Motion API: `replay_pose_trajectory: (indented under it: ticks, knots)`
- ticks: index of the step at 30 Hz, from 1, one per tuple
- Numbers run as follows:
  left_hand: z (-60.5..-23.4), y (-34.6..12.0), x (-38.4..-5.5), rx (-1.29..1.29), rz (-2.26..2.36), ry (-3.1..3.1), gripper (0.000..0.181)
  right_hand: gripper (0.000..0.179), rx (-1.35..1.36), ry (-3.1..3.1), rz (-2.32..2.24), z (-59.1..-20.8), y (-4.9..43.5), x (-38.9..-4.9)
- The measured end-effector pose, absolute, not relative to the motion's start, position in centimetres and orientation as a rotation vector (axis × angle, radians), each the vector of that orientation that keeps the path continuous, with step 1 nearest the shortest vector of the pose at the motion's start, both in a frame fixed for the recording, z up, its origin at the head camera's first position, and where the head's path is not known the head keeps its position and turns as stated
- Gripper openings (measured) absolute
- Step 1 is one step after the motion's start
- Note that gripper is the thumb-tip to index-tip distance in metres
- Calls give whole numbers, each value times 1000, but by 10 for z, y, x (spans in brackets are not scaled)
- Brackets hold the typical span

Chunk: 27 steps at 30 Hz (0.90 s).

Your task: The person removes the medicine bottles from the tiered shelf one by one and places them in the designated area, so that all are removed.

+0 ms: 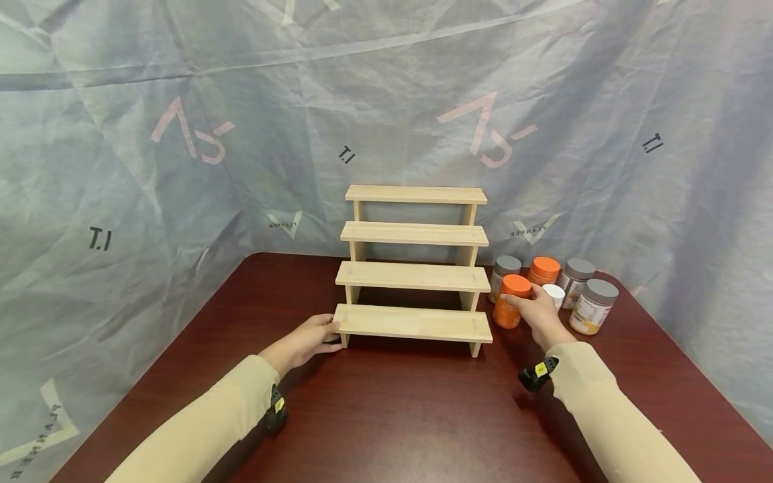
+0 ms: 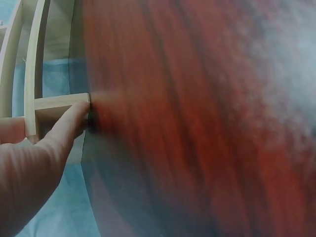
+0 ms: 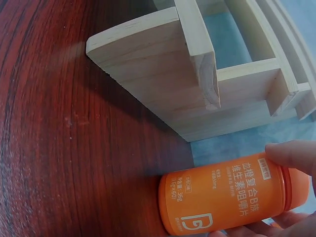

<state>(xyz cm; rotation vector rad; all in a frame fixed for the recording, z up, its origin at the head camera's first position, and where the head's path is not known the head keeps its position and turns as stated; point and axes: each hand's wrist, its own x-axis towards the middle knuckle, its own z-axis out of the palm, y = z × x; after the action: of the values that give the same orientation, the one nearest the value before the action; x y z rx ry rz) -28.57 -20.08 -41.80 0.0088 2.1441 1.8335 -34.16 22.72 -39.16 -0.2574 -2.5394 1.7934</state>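
A stepped wooden rack with pale tiers stands mid-table. At the left end of its lowest tier, my left hand grips the rack; in the left wrist view the thumb lies against the end support. Right of the rack, my right hand holds an orange pill bottle with an orange lid. Seen from the right wrist, that bottle has white printing, with thumb and fingers around its lid end. Whether its base touches the table cannot be told.
Behind and right of the held bottle stand several more bottles: grey-lidded ones, another orange-lidded one and a small white-lidded one. They sit on a dark red-brown table. Grey-blue printed sheeting hangs behind the table and at its sides.
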Motion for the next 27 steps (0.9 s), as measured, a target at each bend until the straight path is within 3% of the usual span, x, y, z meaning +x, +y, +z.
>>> replay_pose_trajectory:
  ticks: [27]
  knots:
    - [-416, -198, -284, 57, 1815, 2159, 43, 81, -236, -2495, 1764, -379, 229, -325]
